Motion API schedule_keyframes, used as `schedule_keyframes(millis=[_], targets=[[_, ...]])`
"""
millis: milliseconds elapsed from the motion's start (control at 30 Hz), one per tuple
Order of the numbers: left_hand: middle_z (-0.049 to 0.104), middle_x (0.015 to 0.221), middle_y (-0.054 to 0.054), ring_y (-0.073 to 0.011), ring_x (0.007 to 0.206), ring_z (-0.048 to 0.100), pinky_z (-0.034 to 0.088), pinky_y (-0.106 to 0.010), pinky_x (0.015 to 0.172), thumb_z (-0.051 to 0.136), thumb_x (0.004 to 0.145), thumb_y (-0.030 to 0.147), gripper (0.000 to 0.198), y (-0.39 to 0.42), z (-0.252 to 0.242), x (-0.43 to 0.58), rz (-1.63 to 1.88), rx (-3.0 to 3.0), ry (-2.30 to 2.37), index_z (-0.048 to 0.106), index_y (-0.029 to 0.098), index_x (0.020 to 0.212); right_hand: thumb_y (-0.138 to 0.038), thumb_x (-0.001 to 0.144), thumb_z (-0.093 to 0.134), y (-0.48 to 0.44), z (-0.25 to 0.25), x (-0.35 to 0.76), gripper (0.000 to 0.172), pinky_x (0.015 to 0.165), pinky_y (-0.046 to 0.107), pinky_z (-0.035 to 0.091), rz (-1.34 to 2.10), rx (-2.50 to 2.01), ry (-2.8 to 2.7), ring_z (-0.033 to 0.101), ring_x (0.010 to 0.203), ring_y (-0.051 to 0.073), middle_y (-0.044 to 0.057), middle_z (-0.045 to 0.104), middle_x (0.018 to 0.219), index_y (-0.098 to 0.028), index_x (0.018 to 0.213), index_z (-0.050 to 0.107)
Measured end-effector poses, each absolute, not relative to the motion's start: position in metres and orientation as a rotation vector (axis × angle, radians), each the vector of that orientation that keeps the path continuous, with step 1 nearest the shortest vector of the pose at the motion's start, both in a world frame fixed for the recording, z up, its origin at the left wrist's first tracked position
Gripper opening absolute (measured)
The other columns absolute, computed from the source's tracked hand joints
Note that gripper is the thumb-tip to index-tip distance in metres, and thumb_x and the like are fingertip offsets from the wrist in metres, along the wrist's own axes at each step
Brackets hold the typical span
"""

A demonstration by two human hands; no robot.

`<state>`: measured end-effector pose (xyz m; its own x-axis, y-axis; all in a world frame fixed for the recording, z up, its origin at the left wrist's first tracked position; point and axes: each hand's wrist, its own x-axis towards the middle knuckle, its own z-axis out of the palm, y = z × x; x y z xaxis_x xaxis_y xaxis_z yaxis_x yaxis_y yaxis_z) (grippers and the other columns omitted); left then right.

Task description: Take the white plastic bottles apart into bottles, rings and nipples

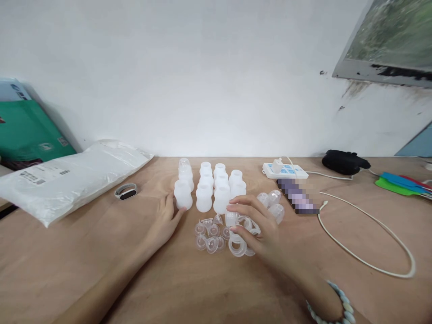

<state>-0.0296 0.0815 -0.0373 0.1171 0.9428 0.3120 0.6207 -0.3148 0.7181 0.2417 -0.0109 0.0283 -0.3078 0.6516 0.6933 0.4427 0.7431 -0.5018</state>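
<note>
White bottle stands upright, loosely held by the left hand — to its right, the right hand pinches a translucent ring.

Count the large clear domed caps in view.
4 visible: one cap on the back-left white bottle, and three more clustered just beyond the right hand, which may hide others.

I'm indoors at a wooden table, home or workshop I can't tell: marked wall, power strip, mailing bag.
</note>
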Motion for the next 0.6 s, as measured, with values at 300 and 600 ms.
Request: schedule_keyframes(millis=[300,600], targets=[[0.052,0.107,-0.006,-0.0253,0.104,0.056,0.046,-0.045,0.095,0.053,0.087,0.032,0.024,0.066,-0.031,-0.014,1.112,2.021,1.498,0.039,0.022,0.104,-0.015,0.092,0.059,-0.011,0.026,0.239,0.030,0.093,0.036,0.053,0.260,-0.861,-1.962,0.059,0.112,0.021,0.009,0.058,0.120,-0.025,0.121,0.059],[0.062,0.090,-0.004,-0.0212,0.091,0.056,0.041,-0.035,0.088,0.047,0.097,0.029,0.018,0.017,0.012,0.011,1.140,2.162,1.087,0.061,0.021,0.089,-0.023,0.087,0.067,-0.013,0.021,0.231,0.023,0.080,0.035,0.057,0.308,-0.840,-1.976,0.066,0.095,0.022,0.009,0.068,0.105,-0.023,0.104,0.052]])
